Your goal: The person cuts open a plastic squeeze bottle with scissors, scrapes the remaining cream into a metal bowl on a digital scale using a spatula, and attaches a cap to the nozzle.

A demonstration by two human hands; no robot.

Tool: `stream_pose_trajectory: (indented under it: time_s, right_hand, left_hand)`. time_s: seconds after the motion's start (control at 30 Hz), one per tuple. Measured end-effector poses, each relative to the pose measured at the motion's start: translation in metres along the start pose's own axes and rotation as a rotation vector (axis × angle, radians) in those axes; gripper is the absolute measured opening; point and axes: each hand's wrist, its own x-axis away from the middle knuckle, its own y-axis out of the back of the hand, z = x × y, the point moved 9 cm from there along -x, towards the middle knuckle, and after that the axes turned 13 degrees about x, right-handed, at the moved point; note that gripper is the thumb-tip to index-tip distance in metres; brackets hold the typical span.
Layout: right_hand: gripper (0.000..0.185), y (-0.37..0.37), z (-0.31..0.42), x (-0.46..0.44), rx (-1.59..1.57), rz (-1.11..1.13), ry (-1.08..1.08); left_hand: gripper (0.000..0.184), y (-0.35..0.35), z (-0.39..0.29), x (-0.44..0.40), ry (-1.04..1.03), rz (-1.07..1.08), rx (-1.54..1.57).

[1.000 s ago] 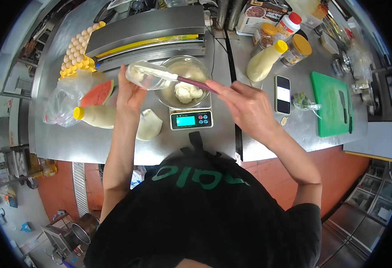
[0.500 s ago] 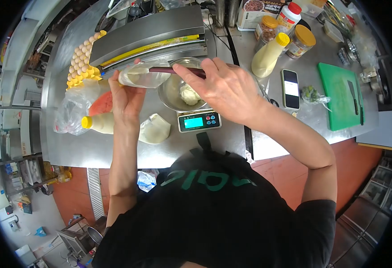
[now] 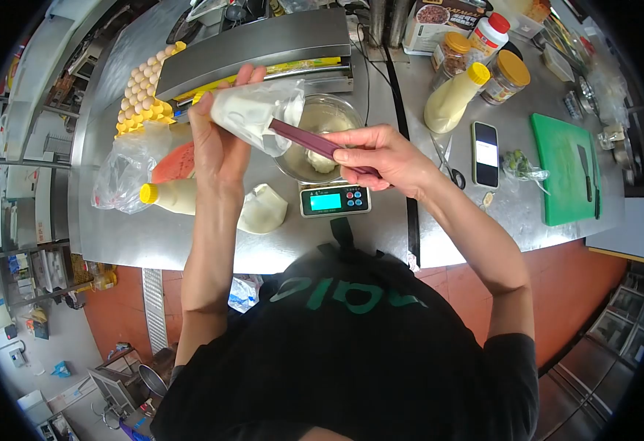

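Note:
My left hand (image 3: 222, 140) is wrapped round a clear cut-open bottle piece (image 3: 256, 110), tilted with its wide opening toward the right and white cream smeared inside. In my right hand (image 3: 377, 158) is the dark red handle of a spatula (image 3: 303, 140), whose head is inside the bottle piece. Partly hidden beneath them, a metal bowl (image 3: 347, 110) with a white creamy lump (image 3: 322, 160) stands on a digital scale (image 3: 335, 200) with a lit display. Another cut bottle piece (image 3: 263, 209) lies by my left forearm.
Left are a yellow-capped bottle (image 3: 171, 197), watermelon (image 3: 175, 163), a plastic bag (image 3: 127, 173) and an egg tray (image 3: 145, 114). A wrap dispenser (image 3: 256, 48) stands behind. Right are a cream-coloured bottle (image 3: 450, 103), scissors (image 3: 454, 175), phone (image 3: 486, 154) and green board (image 3: 560, 169) with a knife (image 3: 585, 170).
The bottle piece has been tipped, its opening now lower and facing right. My right hand has drawn back down and right from over the bowl, with the spatula still in the piece.

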Motion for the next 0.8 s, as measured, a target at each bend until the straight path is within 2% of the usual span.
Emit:
stream_pose_trajectory:
  time_s: [0.03, 0.07, 0.13, 0.2, 0.3, 0.37, 0.4, 0.47, 0.5, 0.57, 0.6, 0.7, 0.73, 0.8]
  right_hand:
    - [0.042, -0.007, -0.008, 0.003, -0.185, 0.076, -0.107]
    - [0.042, -0.007, -0.012, 0.005, -0.184, 0.077, -0.105]
    - [0.046, -0.013, -0.023, 0.005, -0.351, 0.165, -0.124]
    - [0.046, -0.014, -0.030, 0.007, -0.352, 0.166, -0.110]
    - [0.047, -0.012, -0.030, 0.014, -0.339, 0.153, -0.095]
    - [0.043, -0.008, -0.027, 0.020, -0.293, 0.131, -0.036]
    - [0.043, -0.008, -0.029, 0.025, -0.294, 0.130, -0.037]
    - [0.038, 0.019, -0.029, 0.038, 0.070, -0.142, 0.047]
    - [0.038, 0.020, -0.040, 0.041, 0.073, -0.140, 0.038]
    - [0.037, 0.036, -0.005, 0.076, 0.874, -0.705, 0.594]
    - [0.042, 0.034, -0.007, 0.083, 1.051, -0.744, 0.461]
    - [0.044, 0.026, -0.030, 0.089, 1.236, -0.852, 0.478]
    - [0.049, 0.024, -0.042, 0.084, 1.333, -0.768, 0.393]
    - [0.052, 0.019, -0.048, 0.084, 1.369, -0.758, 0.394]
  left_hand:
    - [0.033, -0.007, 0.003, -0.003, 0.026, 0.070, -0.001]
    - [0.032, -0.013, 0.005, -0.006, 0.052, 0.141, -0.004]
    - [0.033, -0.014, 0.007, -0.011, 0.082, 0.157, 0.007]
    - [0.034, -0.013, 0.009, -0.013, 0.117, 0.171, 0.017]
    - [0.039, -0.002, 0.003, -0.017, 0.104, 0.102, 0.111]
    - [0.042, 0.020, -0.015, -0.021, -0.027, -0.060, 0.006]
    - [0.042, 0.028, -0.024, -0.024, -0.026, -0.061, 0.006]
    - [0.043, 0.053, -0.044, -0.028, -0.062, -0.126, -0.039]
    - [0.043, 0.057, -0.045, -0.024, -0.062, -0.133, -0.032]
    - [0.041, 0.078, -0.057, -0.005, -0.120, -0.342, -0.189]
    - [0.040, 0.083, -0.053, -0.004, -0.054, -0.272, -0.194]
    - [0.041, 0.113, -0.041, -0.003, -0.055, -0.361, -0.108]
    - [0.041, 0.121, -0.035, -0.001, -0.053, -0.361, -0.106]
    - [0.034, 0.122, -0.008, 0.002, 0.126, -0.264, 0.078]
